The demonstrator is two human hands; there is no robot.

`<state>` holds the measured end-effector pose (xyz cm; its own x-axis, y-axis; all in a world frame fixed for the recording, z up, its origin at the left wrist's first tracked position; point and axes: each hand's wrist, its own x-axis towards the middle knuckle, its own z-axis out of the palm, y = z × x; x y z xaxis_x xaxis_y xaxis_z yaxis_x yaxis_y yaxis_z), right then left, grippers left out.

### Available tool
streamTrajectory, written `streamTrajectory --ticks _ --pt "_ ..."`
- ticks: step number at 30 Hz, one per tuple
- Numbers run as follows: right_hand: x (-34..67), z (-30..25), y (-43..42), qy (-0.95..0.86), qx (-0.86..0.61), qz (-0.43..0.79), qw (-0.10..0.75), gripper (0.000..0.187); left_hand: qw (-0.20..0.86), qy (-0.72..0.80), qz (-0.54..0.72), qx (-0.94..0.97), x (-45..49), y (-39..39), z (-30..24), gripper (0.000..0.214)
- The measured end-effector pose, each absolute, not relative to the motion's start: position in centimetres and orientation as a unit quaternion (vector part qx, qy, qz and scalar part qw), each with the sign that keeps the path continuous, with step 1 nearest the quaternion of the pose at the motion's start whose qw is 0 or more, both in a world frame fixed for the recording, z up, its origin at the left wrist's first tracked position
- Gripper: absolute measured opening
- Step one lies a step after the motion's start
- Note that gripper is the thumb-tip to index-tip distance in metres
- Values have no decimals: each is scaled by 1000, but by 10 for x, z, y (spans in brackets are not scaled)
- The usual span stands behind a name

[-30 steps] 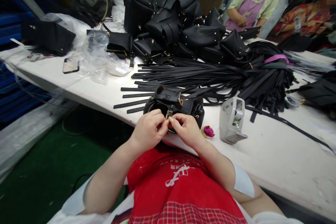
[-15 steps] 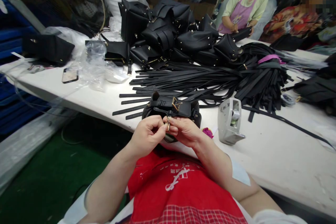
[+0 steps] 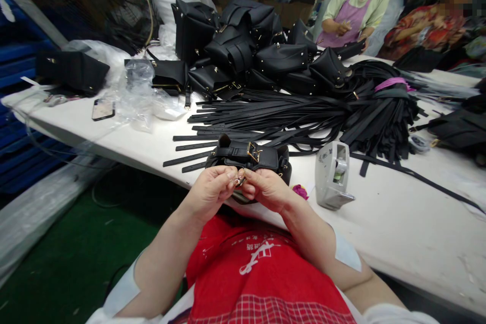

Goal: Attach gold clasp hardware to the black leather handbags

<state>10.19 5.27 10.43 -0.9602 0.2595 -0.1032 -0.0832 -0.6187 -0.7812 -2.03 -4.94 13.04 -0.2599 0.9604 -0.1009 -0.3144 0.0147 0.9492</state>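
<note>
A small gold-coloured metal clasp (image 3: 240,180) is pinched between the fingertips of both hands; its exact kind is too small to make out. My left hand (image 3: 214,188) has thumb and forefinger closed on its left end. From the other side, my right hand (image 3: 266,187) grips it with the fingers curled under. Just behind the hands, at the table's near edge, sits a black handbag (image 3: 266,157) with a gold buckle (image 3: 253,152) on its front strap. My hands cover the bag's lower part.
Right of the bag stand a white tape dispenser (image 3: 331,174) and a small purple item (image 3: 300,192). Beyond lie black straps (image 3: 273,106) and a pile of black handbags (image 3: 235,35). A phone (image 3: 103,110) and clear plastic (image 3: 140,101) are left. A co-worker (image 3: 351,15) stands across the table.
My left hand has turned, its fingertips meeting the clasp more from the side. The metal piece has tilted from hanging upright to lying slantwise. The bag has hardly moved.
</note>
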Motion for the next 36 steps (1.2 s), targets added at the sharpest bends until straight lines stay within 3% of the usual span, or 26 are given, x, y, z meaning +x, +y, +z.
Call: streamTrajectory --ticks 7,12,18,24,28,36 --pt "101 100 58 -378 -137 907 126 32 266 668 516 465 -29 -55 134 36" --pt "98 100 55 -397 -140 899 121 32 303 665 524 438 -26 -58 134 32" --pt "96 94 55 -468 -138 863 133 39 451 600 540 381 -22 -57 139 30" --pt "93 86 57 -563 -174 796 136 51 270 723 451 449 -27 -59 151 22" --pt "90 87 56 -593 -180 771 146 53 214 756 426 449 -25 -60 153 18" --pt "88 91 52 -642 -185 732 134 52 397 670 533 332 -22 -60 148 25"
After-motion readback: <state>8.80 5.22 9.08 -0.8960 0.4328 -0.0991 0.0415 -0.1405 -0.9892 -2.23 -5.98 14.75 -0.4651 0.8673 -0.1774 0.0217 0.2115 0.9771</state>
